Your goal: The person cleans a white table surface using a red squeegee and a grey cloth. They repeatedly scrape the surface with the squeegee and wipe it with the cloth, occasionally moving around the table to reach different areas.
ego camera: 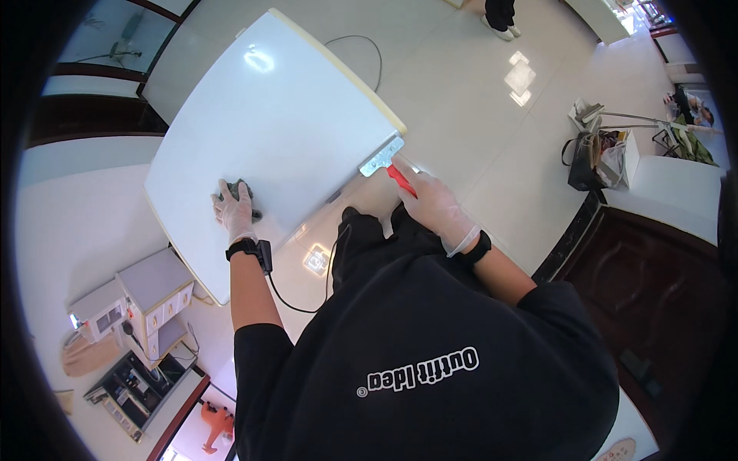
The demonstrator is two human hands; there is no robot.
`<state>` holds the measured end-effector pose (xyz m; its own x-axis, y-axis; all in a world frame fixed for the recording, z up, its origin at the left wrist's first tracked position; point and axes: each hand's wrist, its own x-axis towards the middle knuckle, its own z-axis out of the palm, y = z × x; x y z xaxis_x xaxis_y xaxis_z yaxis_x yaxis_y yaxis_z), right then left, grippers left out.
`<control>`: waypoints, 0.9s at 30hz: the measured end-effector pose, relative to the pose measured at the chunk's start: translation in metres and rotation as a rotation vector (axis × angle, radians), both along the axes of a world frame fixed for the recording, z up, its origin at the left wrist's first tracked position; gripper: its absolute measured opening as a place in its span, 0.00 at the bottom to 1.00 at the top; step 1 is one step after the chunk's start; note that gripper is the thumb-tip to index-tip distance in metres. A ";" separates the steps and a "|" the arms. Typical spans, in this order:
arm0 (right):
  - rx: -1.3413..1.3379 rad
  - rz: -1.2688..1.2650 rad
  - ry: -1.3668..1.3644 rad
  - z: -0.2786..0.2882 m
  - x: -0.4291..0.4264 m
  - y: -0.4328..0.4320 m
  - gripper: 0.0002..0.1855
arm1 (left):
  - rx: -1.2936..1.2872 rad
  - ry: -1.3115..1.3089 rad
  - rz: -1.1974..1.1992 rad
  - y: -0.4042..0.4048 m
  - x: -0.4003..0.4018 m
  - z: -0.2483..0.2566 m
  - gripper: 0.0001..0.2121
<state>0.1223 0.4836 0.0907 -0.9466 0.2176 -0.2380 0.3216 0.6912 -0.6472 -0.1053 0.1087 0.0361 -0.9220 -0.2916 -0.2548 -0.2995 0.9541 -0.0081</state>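
Observation:
A large white panel with cream edging stretches out before me, glossy under a light reflection. My left hand, in a clear thin glove, presses a dark green scouring pad or cloth against it, fingers spread over the top. Most of that pad hides under my palm. At the panel's near right corner, my right hand, also gloved, grips the red handle of a scraper. Its wide metal head lies along the panel's edge.
A dark cable curves over the tiled floor behind the panel. Another person's legs stand at the far side. Bags sit to the right by a brown wooden door. A small drawer cabinet stands at left.

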 end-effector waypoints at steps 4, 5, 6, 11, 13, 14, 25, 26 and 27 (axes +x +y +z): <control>-0.019 0.008 0.018 -0.003 -0.004 0.002 0.33 | -0.025 0.022 -0.013 0.006 0.004 0.007 0.35; -0.026 0.016 0.011 -0.002 -0.005 0.000 0.33 | -0.034 0.026 -0.016 0.007 0.005 0.011 0.35; -0.026 0.009 -0.012 0.000 -0.008 0.000 0.34 | -0.020 0.037 -0.026 0.005 0.004 0.009 0.35; -0.086 -0.074 -0.243 0.005 -0.022 -0.003 0.39 | 0.075 0.090 -0.065 0.004 0.016 0.012 0.36; -0.069 -0.128 -0.267 0.008 -0.031 -0.002 0.39 | 0.148 0.145 -0.078 0.005 0.019 0.011 0.36; -0.062 -0.154 -0.278 0.009 -0.036 -0.001 0.40 | 0.183 0.174 -0.083 0.003 0.018 0.012 0.37; -0.163 -0.174 -0.454 0.053 -0.059 0.031 0.34 | 0.252 0.339 -0.234 -0.003 0.033 -0.006 0.34; -0.167 -0.173 -0.460 0.053 -0.060 0.026 0.35 | 0.250 0.353 -0.244 -0.002 0.033 -0.007 0.34; -0.177 -0.175 -0.465 0.049 -0.058 0.019 0.36 | 0.259 0.353 -0.245 -0.003 0.033 -0.008 0.34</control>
<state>0.0645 0.5027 0.1392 -0.6853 0.2810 -0.6719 0.7034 0.4943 -0.5107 -0.0721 0.1052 0.0278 -0.9985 -0.0239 0.0498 -0.0079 0.9540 0.2996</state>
